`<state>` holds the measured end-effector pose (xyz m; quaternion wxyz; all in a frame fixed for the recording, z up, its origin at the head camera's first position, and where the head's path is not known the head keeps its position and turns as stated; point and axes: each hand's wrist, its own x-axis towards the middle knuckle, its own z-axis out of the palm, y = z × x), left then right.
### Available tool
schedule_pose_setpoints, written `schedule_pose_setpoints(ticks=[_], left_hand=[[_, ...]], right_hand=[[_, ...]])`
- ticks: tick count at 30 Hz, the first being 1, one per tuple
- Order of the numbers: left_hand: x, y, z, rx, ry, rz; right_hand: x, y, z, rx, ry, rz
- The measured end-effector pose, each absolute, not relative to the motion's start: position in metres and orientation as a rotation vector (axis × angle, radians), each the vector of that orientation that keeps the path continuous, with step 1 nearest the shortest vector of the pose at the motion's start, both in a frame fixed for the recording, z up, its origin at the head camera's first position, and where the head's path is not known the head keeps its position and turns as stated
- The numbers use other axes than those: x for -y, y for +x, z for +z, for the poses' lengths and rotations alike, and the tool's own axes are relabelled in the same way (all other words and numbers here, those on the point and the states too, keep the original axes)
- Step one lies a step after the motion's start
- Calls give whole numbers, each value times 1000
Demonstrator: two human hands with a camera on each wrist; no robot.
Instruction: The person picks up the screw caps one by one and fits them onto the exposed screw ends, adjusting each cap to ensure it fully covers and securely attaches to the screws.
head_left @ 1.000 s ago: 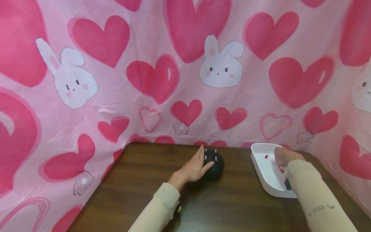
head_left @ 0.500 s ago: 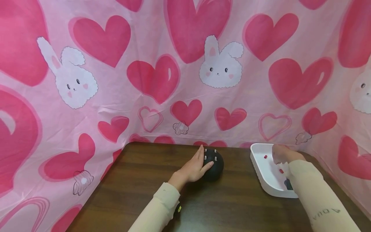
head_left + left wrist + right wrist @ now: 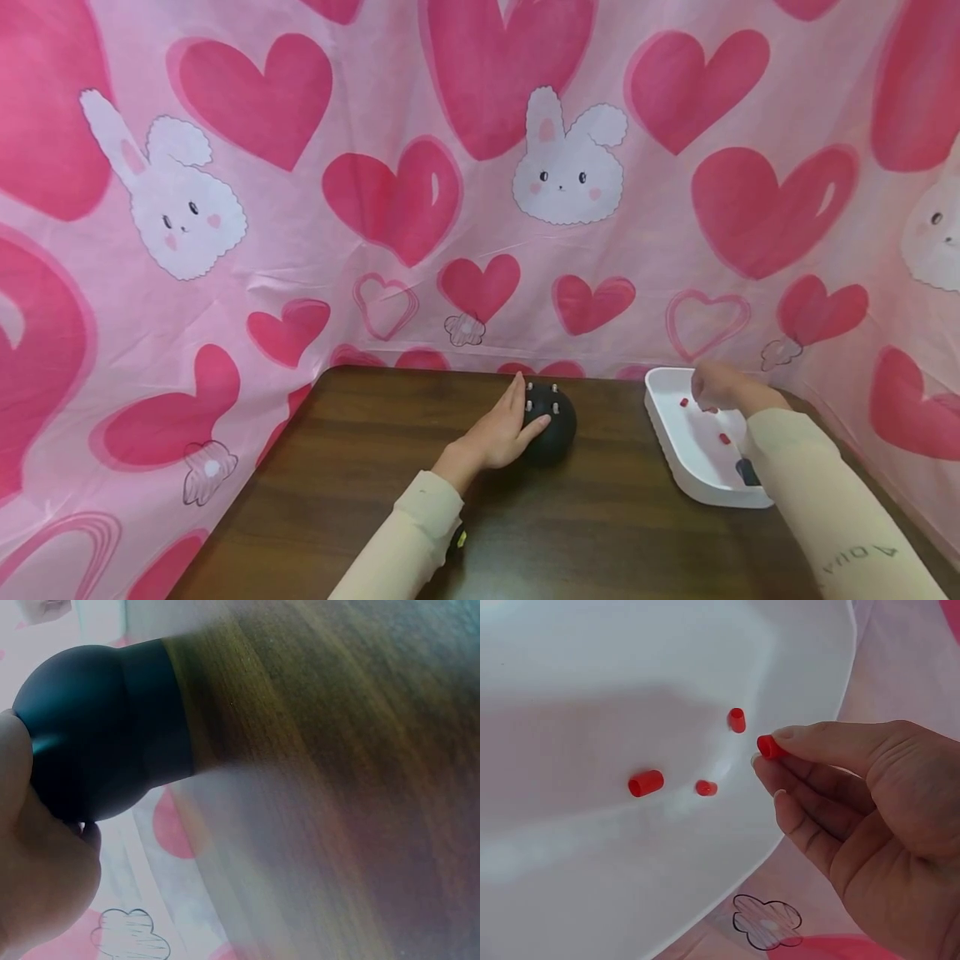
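Note:
My left hand (image 3: 497,433) holds a black ball-shaped stand (image 3: 551,437) from its left side, thumb across the front. Several short metal pegs (image 3: 555,407) stick up from its top. Seen from the left wrist, the black body (image 3: 97,727) widens into a rounded bulb above a straight base on the table. My right hand (image 3: 877,802) pinches a small red cap (image 3: 769,747) between thumb and fingertip, over the white tray (image 3: 570,660). Inside that tray lie three more red caps, a larger one (image 3: 646,783) and two nearer the hand, one upright-looking (image 3: 737,720) and one on its side (image 3: 706,787).
The tray stands at the right of the brown wooden table (image 3: 337,500), near its back edge. A dark item (image 3: 747,472) shows by the right sleeve, at the tray's near end. A pink heart-patterned cloth (image 3: 420,317) hangs right behind the table.
My right hand has lifted and shifted slightly left above the tray, showing more of its inside. The left hand and the black stand stay in place; the head view shifts a little.

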<state>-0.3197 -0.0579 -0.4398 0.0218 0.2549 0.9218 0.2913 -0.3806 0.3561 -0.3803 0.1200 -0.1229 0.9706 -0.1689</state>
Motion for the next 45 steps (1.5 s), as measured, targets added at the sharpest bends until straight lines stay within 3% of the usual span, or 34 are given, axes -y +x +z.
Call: schedule_pose_setpoints(ticks=[9, 45], left_hand=[[58, -322, -439, -2853, 777, 880], [57, -325, -440, -2849, 759, 885]], right_hand=[[-355, -382, -372, -2896, -519, -481], [-341, -373, -350, -3009, -651, -577]])
